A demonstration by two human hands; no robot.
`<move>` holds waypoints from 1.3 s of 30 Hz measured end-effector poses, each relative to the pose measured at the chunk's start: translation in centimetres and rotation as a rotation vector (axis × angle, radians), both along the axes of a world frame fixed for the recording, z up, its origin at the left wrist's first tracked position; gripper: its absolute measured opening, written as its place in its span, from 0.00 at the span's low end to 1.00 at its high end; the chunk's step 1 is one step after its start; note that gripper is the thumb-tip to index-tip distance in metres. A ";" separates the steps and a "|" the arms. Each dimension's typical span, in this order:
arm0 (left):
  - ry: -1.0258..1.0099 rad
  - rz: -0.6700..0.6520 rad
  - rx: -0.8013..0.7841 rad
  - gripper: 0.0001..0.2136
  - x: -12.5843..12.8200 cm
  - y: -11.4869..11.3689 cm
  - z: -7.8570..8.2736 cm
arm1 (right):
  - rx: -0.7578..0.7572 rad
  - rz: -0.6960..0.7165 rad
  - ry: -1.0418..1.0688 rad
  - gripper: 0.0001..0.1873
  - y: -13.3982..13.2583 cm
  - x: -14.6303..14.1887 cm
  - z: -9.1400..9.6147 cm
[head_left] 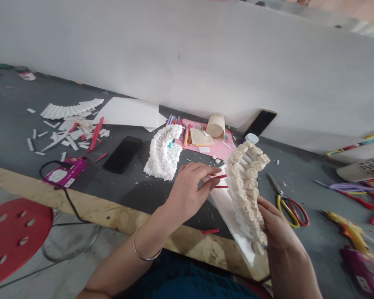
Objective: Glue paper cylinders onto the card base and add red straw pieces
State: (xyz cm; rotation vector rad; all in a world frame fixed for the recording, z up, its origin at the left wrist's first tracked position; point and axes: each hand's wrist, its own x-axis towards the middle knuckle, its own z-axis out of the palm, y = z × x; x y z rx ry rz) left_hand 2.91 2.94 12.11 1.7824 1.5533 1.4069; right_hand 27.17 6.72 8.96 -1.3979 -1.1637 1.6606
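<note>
My right hand grips from below a white board covered with rows of cream rolled-paper pieces, held tilted above the table edge. My left hand reaches to the board's left side. Its fingers pinch a thin red paper strip against the board. A second red strip lies just below it. A bangle circles my left wrist. Another rolled-paper piece, white and curved, stands on the grey table behind my left hand.
A black phone, a pink glue gun with cable, paper scraps, white sheets, pens on pink paper, scissors, another glue gun, coloured strips at right. Red stool at lower left.
</note>
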 end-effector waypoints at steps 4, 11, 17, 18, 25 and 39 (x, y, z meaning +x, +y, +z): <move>-0.063 0.034 0.069 0.07 -0.2 -0.5 0.0 | -0.112 -0.013 0.046 0.20 0.4 0.4 -0.8; 0.003 0.048 0.139 0.04 0.0 -1.1 -1.3 | -0.048 -0.009 0.031 0.17 0.8 0.4 -0.6; 0.024 0.029 0.128 0.04 0.1 -0.8 -2.6 | -0.048 0.011 0.014 0.22 1.4 0.7 -1.2; 0.022 0.023 0.113 0.03 0.1 -0.8 -2.6 | -0.061 0.014 0.022 0.22 1.5 0.7 -1.4; 0.023 0.013 0.073 0.01 0.2 -0.3 -3.5 | -0.133 0.024 0.066 0.23 1.7 0.7 -2.1; -0.010 0.038 0.074 0.02 0.6 0.4 -4.4 | -0.116 0.017 0.066 0.24 1.8 0.9 -2.3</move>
